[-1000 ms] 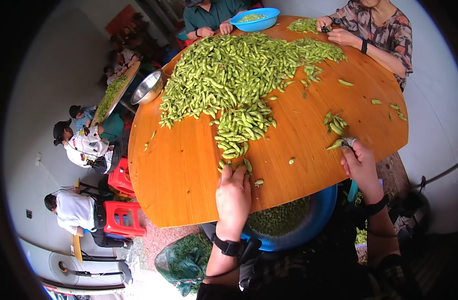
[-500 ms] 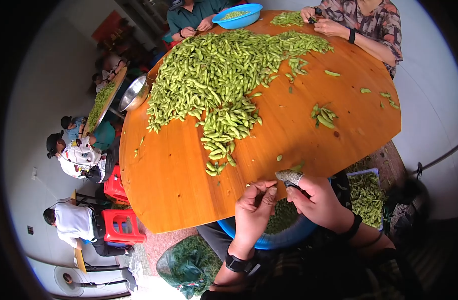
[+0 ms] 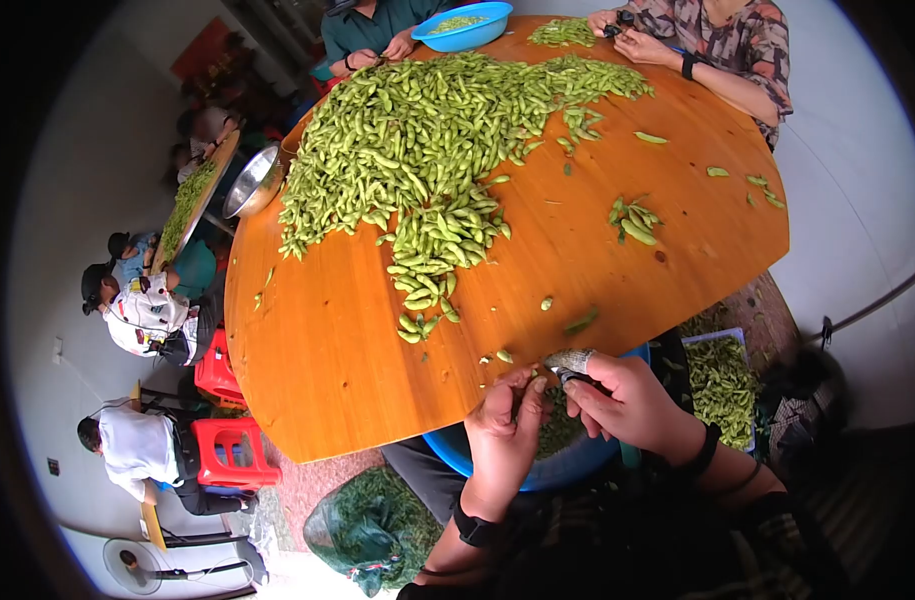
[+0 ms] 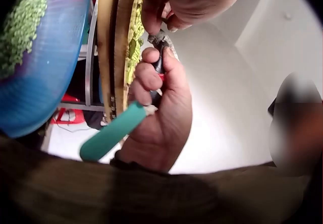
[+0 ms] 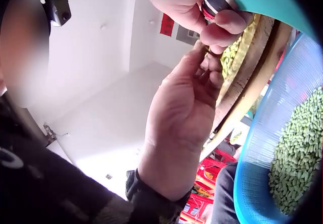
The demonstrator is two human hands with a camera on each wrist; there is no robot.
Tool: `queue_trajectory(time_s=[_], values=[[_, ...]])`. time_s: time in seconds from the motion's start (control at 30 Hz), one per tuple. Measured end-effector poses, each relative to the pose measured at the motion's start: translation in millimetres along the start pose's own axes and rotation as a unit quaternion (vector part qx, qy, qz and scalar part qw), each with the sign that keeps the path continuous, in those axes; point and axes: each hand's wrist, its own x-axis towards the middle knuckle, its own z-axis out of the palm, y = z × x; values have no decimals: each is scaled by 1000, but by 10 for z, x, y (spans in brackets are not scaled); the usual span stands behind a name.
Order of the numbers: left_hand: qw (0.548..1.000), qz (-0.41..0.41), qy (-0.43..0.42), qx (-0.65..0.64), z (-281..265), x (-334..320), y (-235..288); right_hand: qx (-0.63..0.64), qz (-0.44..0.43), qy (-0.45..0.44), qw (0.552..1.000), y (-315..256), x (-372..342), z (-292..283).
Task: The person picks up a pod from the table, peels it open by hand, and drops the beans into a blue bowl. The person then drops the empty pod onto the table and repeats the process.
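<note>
Close over the table's near edge, my two hands meet at the fingertips. My left hand [image 3: 502, 430] pinches a small green soybean pod [image 3: 534, 372], mostly hidden by its fingers. My right hand [image 3: 632, 410] grips a teal-handled tool [image 4: 113, 133] with a black section and a red band; its working end is hidden at the fingertips. A grey cover [image 3: 569, 360] wraps one digit of that hand. Below both hands is a blue basin [image 5: 242, 178] of shelled green soybeans [image 5: 298, 153]. A blurred green pod [image 3: 580, 322] shows just beyond the right hand.
A large heap of pods [image 3: 397, 140] covers the far left of the wooden table [image 3: 347, 350]. Two people work across it beside a light-blue basin [image 3: 464, 28]. A metal bowl [image 3: 255, 182] stands at the left edge, and a crate of pods [image 3: 719, 390] is at right.
My left hand has come back from the tip of the pile to the near edge. The right hand has moved left and down to meet it. The view has shifted slightly.
</note>
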Motion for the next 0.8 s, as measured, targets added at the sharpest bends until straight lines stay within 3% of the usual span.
queue_trajectory(time_s=[0.03, 0.1, 0.17, 0.8], values=[[996, 42, -17, 74, -9, -27, -22, 13, 10, -17, 1000, 5, 5, -9], [994, 38, -23, 99, -23, -62, -40, 28, 22, -33, 999, 33, 7, -13], [963, 124, -15, 237, -27, -65, -1, 14, 14, -45, 999, 70, 5, -16], [956, 99, -14, 274, 31, -85, 101, 45, 22, -48, 998, 150, -103, 1]])
